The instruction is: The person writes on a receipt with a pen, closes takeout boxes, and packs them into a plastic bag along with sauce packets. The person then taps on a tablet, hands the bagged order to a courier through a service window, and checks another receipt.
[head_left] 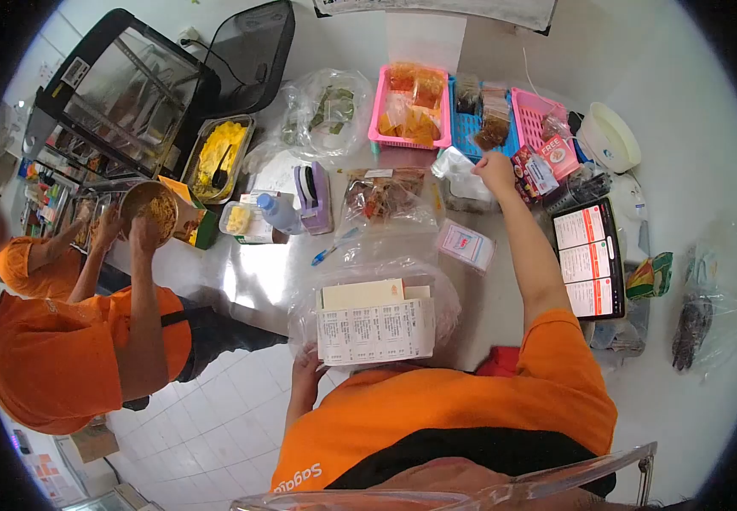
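Observation:
My left hand (306, 371) is at the table's near edge, its fingers curled on the lower left corner of a clear plastic bag (447, 317). On that bag lie cardboard food boxes (363, 295) with a strip of printed order labels (374, 335) across the front. My right arm stretches to the back of the table. The closed right hand (495, 174) is at the front of a blue basket (464, 136), just below a packet of brown contents (494, 119). Its fingertips are too small to show what they pinch. A silvery packet (456, 163) lies beside it.
A pink basket (374, 128) holds orange packets. At right stand a tablet (588, 260) and a white bowl (610, 138). Left of centre are a tape dispenser (313, 198), a bottle (278, 213) and a yellow food tray (222, 153). A co-worker (87, 349) holds a bowl (149, 213).

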`<action>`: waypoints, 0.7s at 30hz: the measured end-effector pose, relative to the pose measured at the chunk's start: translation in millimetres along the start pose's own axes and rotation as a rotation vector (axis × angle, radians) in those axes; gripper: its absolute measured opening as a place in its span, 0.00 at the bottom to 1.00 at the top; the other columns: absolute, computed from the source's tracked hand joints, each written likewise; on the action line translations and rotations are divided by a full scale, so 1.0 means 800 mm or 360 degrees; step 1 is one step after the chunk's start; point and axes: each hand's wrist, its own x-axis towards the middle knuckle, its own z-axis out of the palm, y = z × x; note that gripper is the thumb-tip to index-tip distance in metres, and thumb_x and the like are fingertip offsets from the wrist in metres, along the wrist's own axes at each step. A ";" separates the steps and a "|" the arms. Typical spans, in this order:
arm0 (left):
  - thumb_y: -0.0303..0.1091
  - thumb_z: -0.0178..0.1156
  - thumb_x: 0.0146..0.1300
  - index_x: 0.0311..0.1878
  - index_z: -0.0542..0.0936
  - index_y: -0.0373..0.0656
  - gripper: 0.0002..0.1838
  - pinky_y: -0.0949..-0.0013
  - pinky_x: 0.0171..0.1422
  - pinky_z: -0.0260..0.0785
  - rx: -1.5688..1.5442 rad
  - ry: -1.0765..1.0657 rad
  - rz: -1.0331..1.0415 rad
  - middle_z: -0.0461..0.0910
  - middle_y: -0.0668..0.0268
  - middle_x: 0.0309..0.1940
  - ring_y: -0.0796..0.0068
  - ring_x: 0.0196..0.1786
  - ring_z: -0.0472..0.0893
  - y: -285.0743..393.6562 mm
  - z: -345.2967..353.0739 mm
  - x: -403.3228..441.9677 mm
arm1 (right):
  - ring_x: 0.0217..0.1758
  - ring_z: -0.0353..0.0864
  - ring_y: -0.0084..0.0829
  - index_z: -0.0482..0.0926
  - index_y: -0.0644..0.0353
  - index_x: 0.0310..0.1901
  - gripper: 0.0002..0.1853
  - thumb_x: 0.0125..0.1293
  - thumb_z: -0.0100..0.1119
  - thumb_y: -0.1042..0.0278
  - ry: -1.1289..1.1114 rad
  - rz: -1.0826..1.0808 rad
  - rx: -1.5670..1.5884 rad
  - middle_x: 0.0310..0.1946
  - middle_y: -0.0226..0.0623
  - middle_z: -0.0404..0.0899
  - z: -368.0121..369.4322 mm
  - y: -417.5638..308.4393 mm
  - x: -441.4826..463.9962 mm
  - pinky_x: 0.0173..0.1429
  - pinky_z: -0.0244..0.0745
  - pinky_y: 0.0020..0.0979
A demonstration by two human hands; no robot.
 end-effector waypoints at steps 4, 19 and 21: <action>0.35 0.53 0.63 0.57 0.69 0.44 0.19 0.67 0.52 0.71 -0.0144 0.0050 -0.0152 0.77 0.67 0.45 0.76 0.48 0.76 0.015 0.009 -0.008 | 0.29 0.81 0.39 0.82 0.60 0.25 0.08 0.49 0.67 0.64 0.0097 -0.0071 0.0077 0.24 0.42 0.81 -0.003 0.001 -0.002 0.36 0.73 0.36; 0.42 0.53 0.62 0.50 0.73 0.39 0.19 0.63 0.50 0.69 0.0112 -0.0061 -0.0609 0.79 0.63 0.45 0.69 0.49 0.78 -0.006 -0.005 0.000 | 0.28 0.80 0.26 0.83 0.59 0.32 0.09 0.55 0.65 0.63 0.0170 0.0180 0.0604 0.24 0.33 0.82 -0.010 0.010 -0.011 0.36 0.72 0.29; 0.42 0.54 0.62 0.50 0.73 0.39 0.19 0.63 0.50 0.69 0.0107 -0.0072 -0.0593 0.79 0.63 0.45 0.69 0.49 0.78 -0.004 -0.004 -0.001 | 0.30 0.80 0.27 0.83 0.59 0.34 0.10 0.56 0.63 0.62 0.0209 0.0196 0.0600 0.26 0.33 0.82 -0.008 0.012 -0.008 0.37 0.72 0.30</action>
